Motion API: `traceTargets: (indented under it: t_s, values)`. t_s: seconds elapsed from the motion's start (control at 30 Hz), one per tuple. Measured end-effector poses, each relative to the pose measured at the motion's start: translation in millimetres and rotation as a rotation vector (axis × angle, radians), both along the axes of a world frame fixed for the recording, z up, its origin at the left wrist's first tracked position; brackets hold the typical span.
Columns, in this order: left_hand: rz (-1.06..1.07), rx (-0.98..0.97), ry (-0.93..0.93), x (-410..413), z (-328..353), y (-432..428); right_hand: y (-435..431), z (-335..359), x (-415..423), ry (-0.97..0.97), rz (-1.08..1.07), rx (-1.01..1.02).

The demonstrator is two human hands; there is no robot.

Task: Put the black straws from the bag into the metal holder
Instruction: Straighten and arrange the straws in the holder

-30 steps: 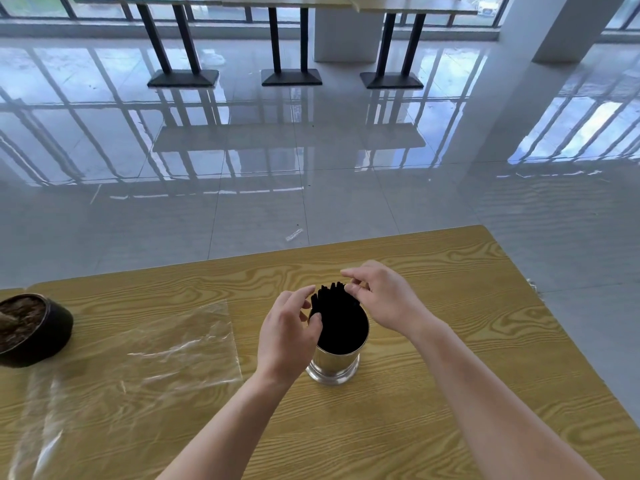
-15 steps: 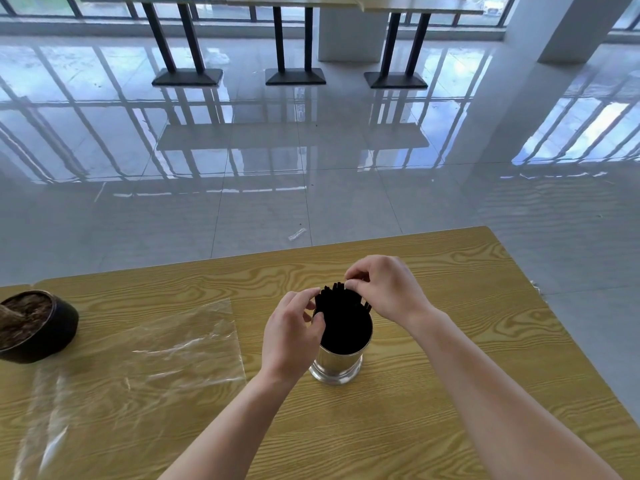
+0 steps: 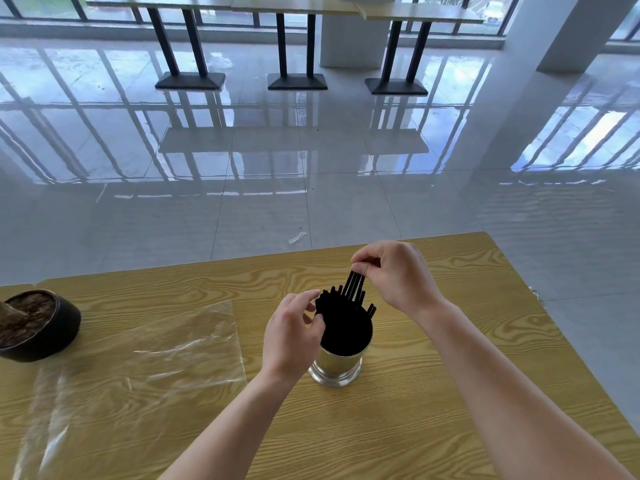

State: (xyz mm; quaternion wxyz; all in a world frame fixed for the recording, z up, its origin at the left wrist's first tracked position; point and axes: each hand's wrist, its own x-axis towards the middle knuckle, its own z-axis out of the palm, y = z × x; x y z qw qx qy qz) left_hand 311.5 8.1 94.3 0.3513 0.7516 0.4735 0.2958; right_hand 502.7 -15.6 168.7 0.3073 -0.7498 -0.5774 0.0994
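Right hand (image 3: 394,275) pinches several thin black plastic straws (image 3: 355,287), upright above the shiny cylindrical metal holder (image 3: 337,367); left hand (image 3: 294,332), fingers curled, steadies the bunch at its rim.

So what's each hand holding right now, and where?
Right hand pinches a few straws by their top ends. Left hand rests against the bundle's side; a grip can't be told.

Black straws (image 3: 341,317) upright in shiny metal holder (image 3: 336,367) on table; clear bag (image 3: 138,351) flat, left of holder
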Motion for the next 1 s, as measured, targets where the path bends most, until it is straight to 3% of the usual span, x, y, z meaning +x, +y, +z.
traceTargets:
  t_s: [0.33,0.57,0.7,0.77,0.87,0.93,1.0]
  values:
    - [0.035,0.030,-0.017,-7.2,0.7,-2.7,-14.5,60.8,17.9,-0.124,-0.033,0.200]
    - [0.124,0.124,-0.062,-8.9,17.6,-8.9,-33.0,94.0,48.5,-0.040,-0.203,0.355]
    - [0.098,0.240,-0.191,-2.7,36.3,-20.3,-35.9,87.6,46.7,0.110,-0.295,0.490]
    - [-0.012,0.120,-0.286,3.8,48.9,-29.0,-35.5,74.3,36.9,0.229,-0.326,0.569]
    - [-0.183,-0.393,-0.456,21.9,71.1,-36.8,-35.3,45.2,14.9,0.408,-0.393,0.673]
    - [-0.118,-0.736,-0.669,35.8,83.9,-32.2,-38.1,24.8,-1.0,0.501,-0.449,0.708]
    - [0.066,-0.922,-0.868,44.3,95.3,-20.6,-43.1,6.4,-13.8,0.637,-0.507,0.741]
